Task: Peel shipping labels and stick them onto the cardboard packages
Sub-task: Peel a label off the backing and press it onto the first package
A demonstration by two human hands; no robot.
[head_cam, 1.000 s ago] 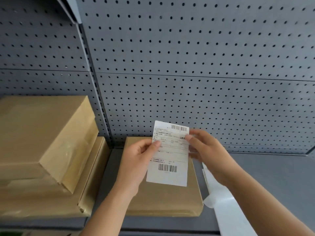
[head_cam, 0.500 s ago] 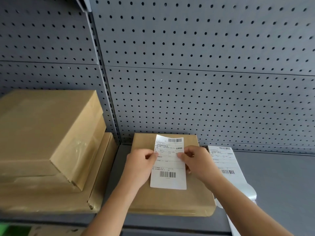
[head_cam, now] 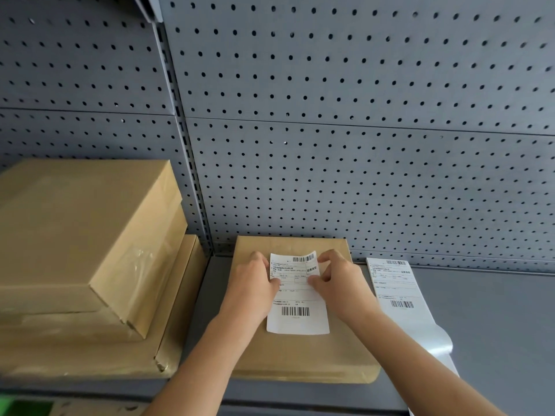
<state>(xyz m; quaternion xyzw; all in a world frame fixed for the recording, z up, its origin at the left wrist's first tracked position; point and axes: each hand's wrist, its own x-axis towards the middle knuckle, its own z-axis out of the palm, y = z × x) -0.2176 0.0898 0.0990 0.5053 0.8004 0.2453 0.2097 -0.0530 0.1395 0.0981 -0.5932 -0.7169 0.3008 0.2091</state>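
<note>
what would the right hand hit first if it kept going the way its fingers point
Its fingers point left across the label they pinch; going on, the right hand would probably meet the left hand at the label's other edge.

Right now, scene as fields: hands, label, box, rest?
left hand: pinches label at its left edge
right hand: pinches label at its upper right
label: lower part lies on box, top edge curled up
box: flat on shelf, far edge near pegboard
strip: liner with one printed label, right of box
stack: boxes piled left of box
</note>
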